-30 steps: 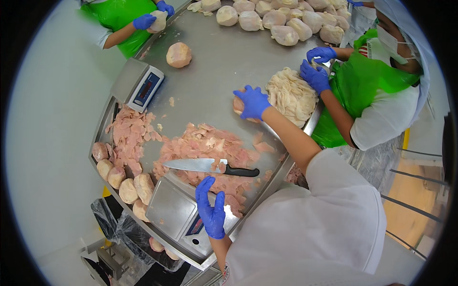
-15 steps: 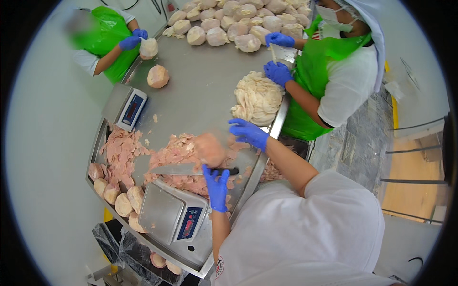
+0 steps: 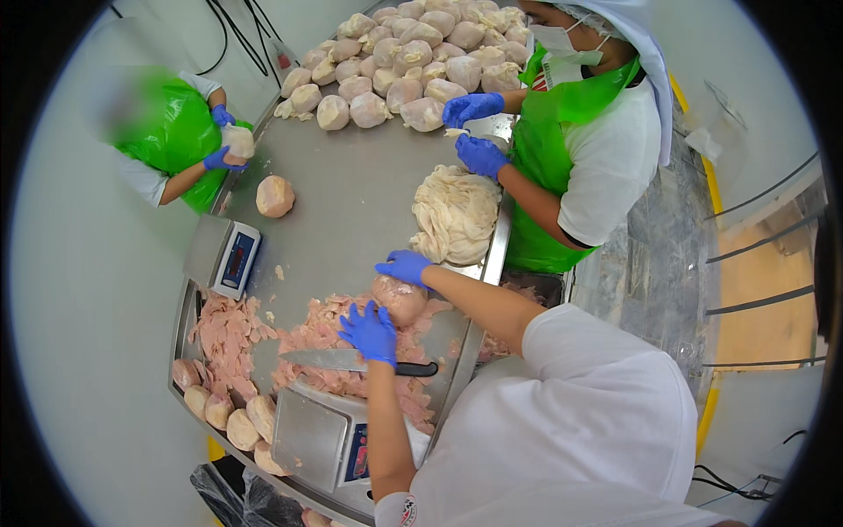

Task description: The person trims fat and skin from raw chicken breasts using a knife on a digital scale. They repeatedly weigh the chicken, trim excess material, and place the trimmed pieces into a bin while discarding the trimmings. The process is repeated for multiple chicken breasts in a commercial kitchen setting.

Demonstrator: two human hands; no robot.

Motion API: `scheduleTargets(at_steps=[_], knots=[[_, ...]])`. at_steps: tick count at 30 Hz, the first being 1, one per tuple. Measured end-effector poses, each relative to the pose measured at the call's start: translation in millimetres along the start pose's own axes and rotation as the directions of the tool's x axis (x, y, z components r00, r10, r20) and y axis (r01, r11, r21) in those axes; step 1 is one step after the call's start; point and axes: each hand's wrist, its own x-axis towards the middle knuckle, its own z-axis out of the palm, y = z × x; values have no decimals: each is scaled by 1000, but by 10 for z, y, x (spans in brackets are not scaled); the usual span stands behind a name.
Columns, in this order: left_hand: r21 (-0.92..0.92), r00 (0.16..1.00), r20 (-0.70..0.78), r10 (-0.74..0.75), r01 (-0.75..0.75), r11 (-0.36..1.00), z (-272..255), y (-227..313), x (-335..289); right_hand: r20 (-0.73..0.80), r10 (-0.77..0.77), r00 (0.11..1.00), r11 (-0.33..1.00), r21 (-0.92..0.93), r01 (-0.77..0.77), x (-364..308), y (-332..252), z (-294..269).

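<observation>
Located the round meat piece [image 3: 401,301] in the head view, over pink meat slices [image 3: 320,318] on the desk [image 3: 338,202], near the knife [image 3: 325,359]. Judged it fairly heavy, soft and slippery, best cupped from opposite sides. Observed right hand [image 3: 404,266] draped over its far edge, grip unclear; left hand [image 3: 369,334] splayed at its near-left edge, contact unclear. Noted right forearm [image 3: 483,299] slanting leftward, left forearm [image 3: 387,430] pointing forward.

A pale wall [image 3: 79,290] fills nine o'clock; black cables [image 3: 230,37] hang at eleven. A steel table [image 3: 325,193] stretches from six toward twelve. Streaked grey flooring [image 3: 628,263] lies at three, a yellow strip [image 3: 709,180] at two, under bright light.
</observation>
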Motion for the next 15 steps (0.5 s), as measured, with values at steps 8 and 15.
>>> scheduleTargets(at_steps=[8,15], knots=[[-408,991,126,-49,97,908,-78,311,-309,166,79,983,960,252,-119,-579,-1,-156],[-833,977,161,-137,209,512,-99,323,-311,371,-12,928,535,787,-308,-743,55,-248]])
